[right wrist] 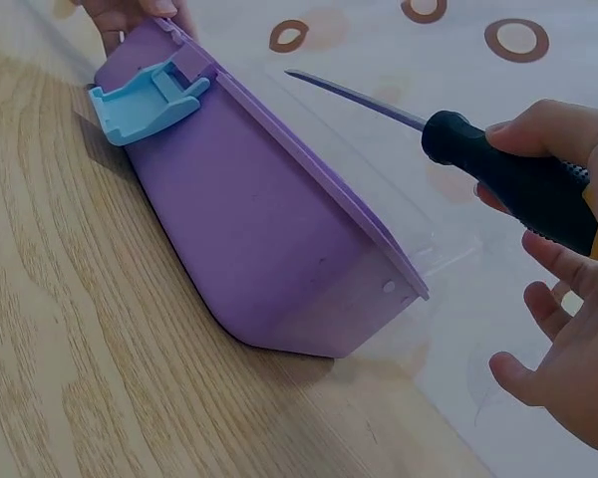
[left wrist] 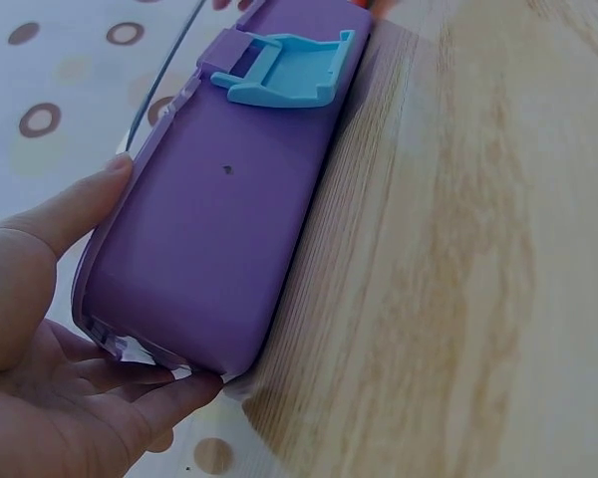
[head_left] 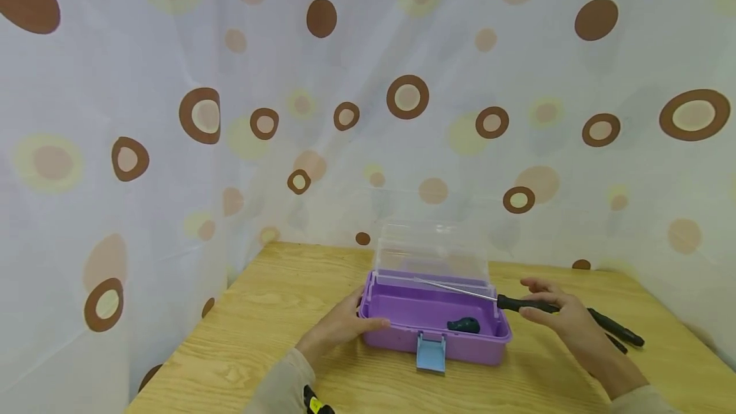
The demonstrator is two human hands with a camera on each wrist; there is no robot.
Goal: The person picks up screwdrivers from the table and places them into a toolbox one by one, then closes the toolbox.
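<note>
A purple toolbox [head_left: 397,338] stands on the wooden table, its clear lid [head_left: 431,251] raised at the back and its light blue latch [head_left: 431,355] hanging down in front. My left hand [head_left: 339,324] grips the box's left end, the thumb [left wrist: 108,184] on the front rim and the fingers at the end wall. A long screwdriver [right wrist: 468,147] is in my right hand [head_left: 569,321], pinched by its dark handle between thumb and forefinger, the other fingers loosely spread. Its metal shaft slants leftward above the box. Inside lies a short dark green screwdriver-like handle [head_left: 464,325].
Beyond my right hand, a long black-handled tool [head_left: 618,328] and another dark tool [head_left: 618,343] lie on the table [head_left: 276,286]. A black and yellow tool [head_left: 314,402] lies by my left sleeve. A spotted curtain [head_left: 345,69] hangs behind and at the left.
</note>
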